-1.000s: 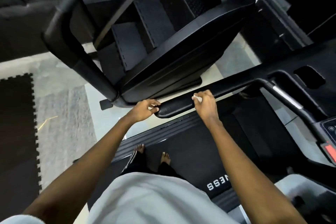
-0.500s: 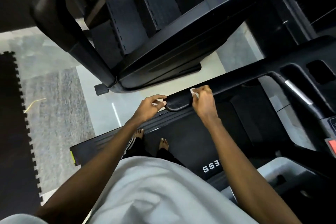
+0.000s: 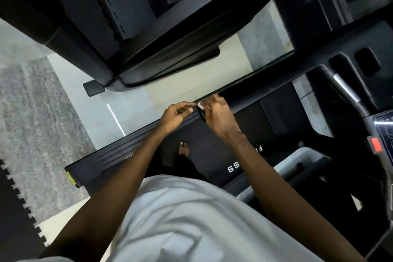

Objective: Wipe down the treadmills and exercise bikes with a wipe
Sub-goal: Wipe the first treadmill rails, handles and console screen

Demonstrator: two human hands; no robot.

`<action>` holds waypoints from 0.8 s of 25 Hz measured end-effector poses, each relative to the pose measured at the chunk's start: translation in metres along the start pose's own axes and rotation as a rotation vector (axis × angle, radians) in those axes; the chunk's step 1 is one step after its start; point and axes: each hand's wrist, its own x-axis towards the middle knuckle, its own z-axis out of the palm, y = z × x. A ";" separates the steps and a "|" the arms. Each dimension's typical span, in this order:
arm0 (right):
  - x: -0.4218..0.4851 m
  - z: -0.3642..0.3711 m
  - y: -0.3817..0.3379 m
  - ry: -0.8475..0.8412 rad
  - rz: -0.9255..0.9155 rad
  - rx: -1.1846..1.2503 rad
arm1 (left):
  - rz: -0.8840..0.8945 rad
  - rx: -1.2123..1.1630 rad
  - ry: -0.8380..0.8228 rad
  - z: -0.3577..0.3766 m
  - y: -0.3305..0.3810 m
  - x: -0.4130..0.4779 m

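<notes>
The one container in view is a dark rectangular pocket (image 3: pixel 366 61), moulded in the black plastic console up and to the right of the black padded treadmill handrail (image 3: pixel 255 83); the inside of the pocket is too dark to tell what it holds. Below the handrail and further right, a small red square button (image 3: pixel 374 147) sits on the same console. The small white wipe (image 3: pixel 200 105) is at the near, lower end of the handrail, pressed against its rounded tip. The right hand (image 3: pixel 219 117) comes up from below the handrail with a bent wrist, and its fingers are curled over the wipe and the tip and clamp them together. The left hand (image 3: pixel 176 114) reaches in from the left of the handrail end, the fingers curled and the thumb close to the fingertips, almost at the edge of the wipe; I cannot tell if they really pinch it. Under the handrail lies the black running belt (image 3: pixel 251 130) with white letters, and one bare foot (image 3: pixel 184 149) stands on it. Above the handrail, across a strip of pale floor, stands a large black stair machine (image 3: pixel 148 27).
</notes>
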 end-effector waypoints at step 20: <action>-0.014 -0.017 0.000 -0.005 0.092 -0.036 | -0.057 -0.064 -0.065 0.011 -0.012 0.006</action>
